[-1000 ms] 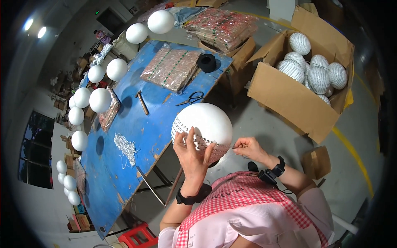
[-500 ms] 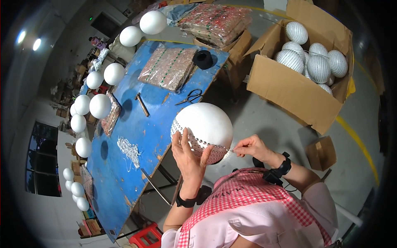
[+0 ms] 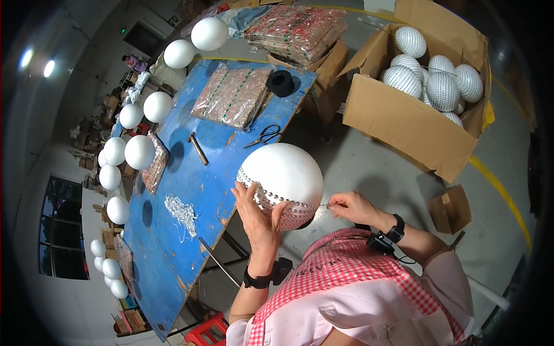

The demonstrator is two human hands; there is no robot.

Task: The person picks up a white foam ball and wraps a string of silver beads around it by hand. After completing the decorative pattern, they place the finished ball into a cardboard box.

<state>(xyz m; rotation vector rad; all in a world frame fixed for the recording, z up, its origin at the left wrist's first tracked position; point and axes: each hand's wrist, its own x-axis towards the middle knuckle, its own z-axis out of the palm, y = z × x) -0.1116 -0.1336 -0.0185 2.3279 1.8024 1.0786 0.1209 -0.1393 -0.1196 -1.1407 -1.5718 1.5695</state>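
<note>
A large white ball is in front of me, just off the table's edge. Rows of silvery bead string wrap its lower part, while its upper part is bare white. My left hand grips the ball from the lower left, with fingers and thumb pressed over the beaded rows. Just right of the ball, my right hand pinches the bead string's thin end between thumb and fingertips, held out from the ball's side. The underside of the ball is hidden.
The blue table bears scissors, a hammer, a black roll, a wrapped packet and tangled silver strings. White balls hang along its far side. A cardboard box at right holds several beaded balls.
My left hand's fingers have shifted slightly left on the ball. My right hand stays at the ball's right side, pinching the string. The whole view has tilted a little.
</note>
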